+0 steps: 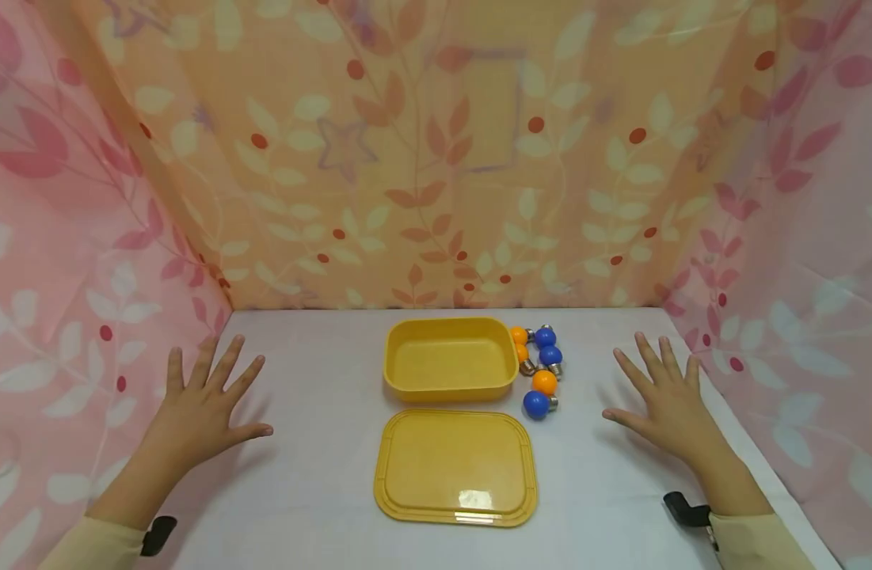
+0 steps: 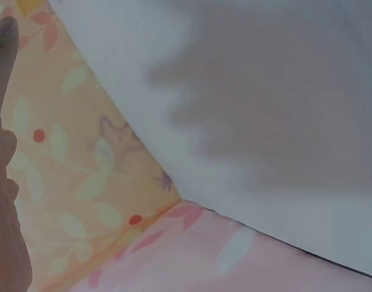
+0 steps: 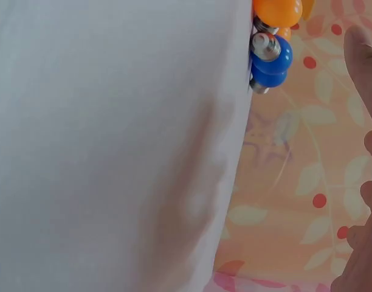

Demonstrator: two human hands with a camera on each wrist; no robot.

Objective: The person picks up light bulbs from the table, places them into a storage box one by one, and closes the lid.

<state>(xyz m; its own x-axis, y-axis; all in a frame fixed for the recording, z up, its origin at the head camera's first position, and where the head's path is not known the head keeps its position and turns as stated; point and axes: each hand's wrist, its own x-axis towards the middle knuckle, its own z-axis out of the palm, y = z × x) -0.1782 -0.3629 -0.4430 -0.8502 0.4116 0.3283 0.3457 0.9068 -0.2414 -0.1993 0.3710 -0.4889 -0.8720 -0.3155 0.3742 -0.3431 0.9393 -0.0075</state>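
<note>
My left hand (image 1: 199,416) is spread wide over the left of the table, holding nothing. On the other side my right hand (image 1: 667,408) is spread too, fingers straight, with several small bulbs nearest to it. Those are orange and blue with silver screw bases; a blue bulb (image 1: 536,404) lies at the front and an orange bulb (image 1: 545,383) just behind it. A yellow rectangular box (image 1: 450,393) stands without its cover left of the bulbs. In front of it a flat yellow lid (image 1: 455,467) lies on the table. The right wrist view shows a blue bulb (image 3: 277,58) past the thumb.
The white table (image 1: 300,491) is enclosed by a patterned orange cloth (image 1: 421,158) at the back and pink cloth walls on the left (image 1: 72,237) and right (image 1: 799,317). A black wrist camera mount (image 1: 685,509) sits at the right cuff, another (image 1: 159,536) at the left.
</note>
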